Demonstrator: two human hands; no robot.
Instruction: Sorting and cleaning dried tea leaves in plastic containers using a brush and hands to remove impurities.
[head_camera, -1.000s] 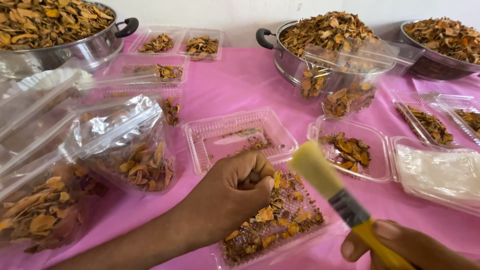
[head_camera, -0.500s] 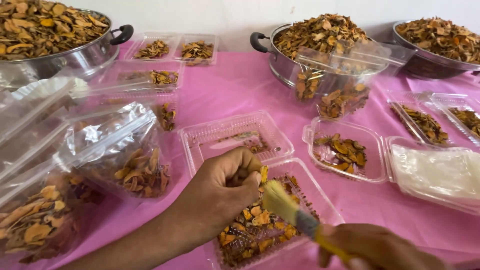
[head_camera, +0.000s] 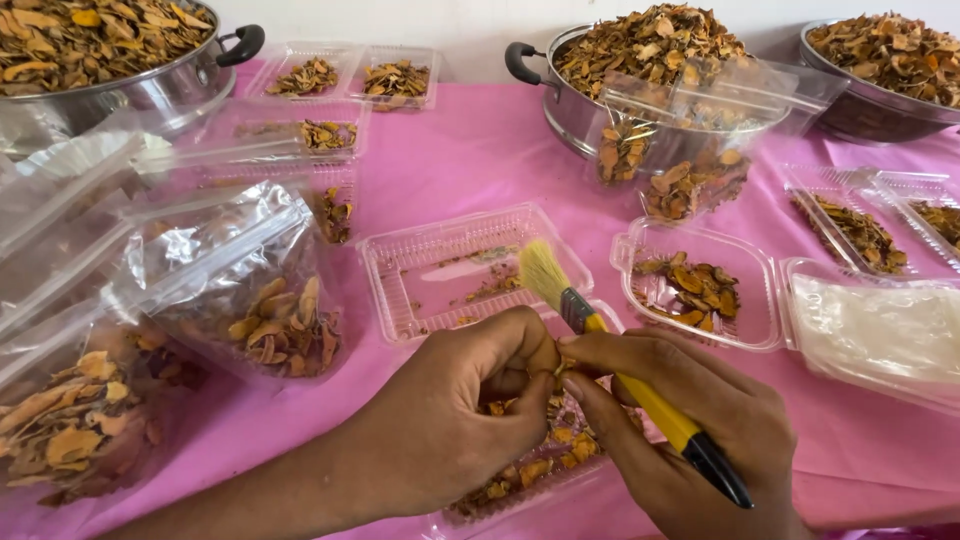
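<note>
Head view: brush (head_camera: 600, 330) in right hand (head_camera: 680, 430), beside left hand (head_camera: 450, 420).

Bright, even daylight, soft shadows, glare on the plastic bags (head_camera: 215, 240) (edges slightly stretched).

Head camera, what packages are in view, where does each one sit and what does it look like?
Zip bags: left side, clear plastic, holding orange-brown dried pieces.
Open tray: centre, clear, rectangular, nearly empty.
Clamshell: right of centre, clear, a few dried pieces inside.
Small trays: far edge, clear, partly filled.
Tray under hands: clear, holding dried pieces.
No labels, signs or screens show.
</note>
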